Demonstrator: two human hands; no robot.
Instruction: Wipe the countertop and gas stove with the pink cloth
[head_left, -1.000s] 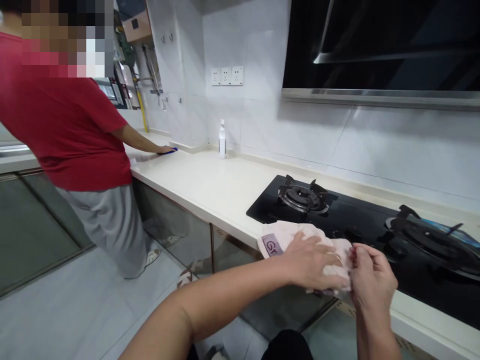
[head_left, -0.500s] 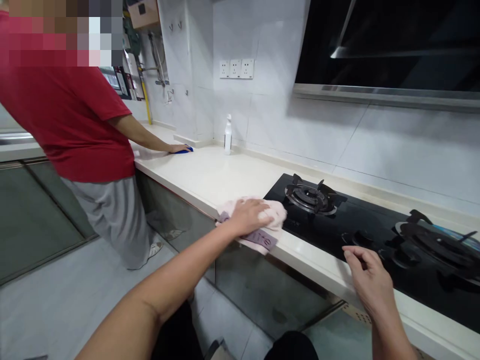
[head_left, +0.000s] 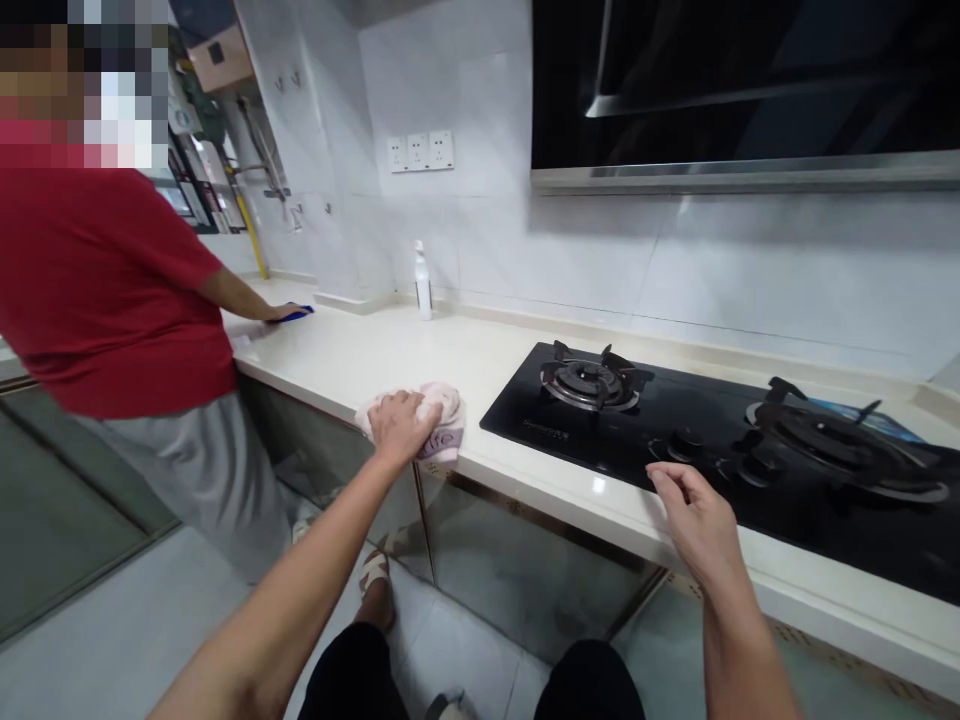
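Observation:
My left hand presses down on a pale pink towel, its fingers curled over the fabric. The towel lies bunched on the front edge of the cream countertop, left of the black gas stove, with a printed purple-grey band hanging at the edge. Close to the stove's front rim hovers my right hand, loosely closed with thumb and fingertips together; no object shows in it. Whether it touches the counter I cannot tell.
A co-worker in a red shirt stands at left, one hand on a blue cloth. Against the wall stands a white spray bottle. Two burners with raised supports rise from the stove, below a black range hood.
My left hand has slid the towel leftward along the counter edge, away from the stove. The view has turned slightly right. My right hand keeps about the same pose.

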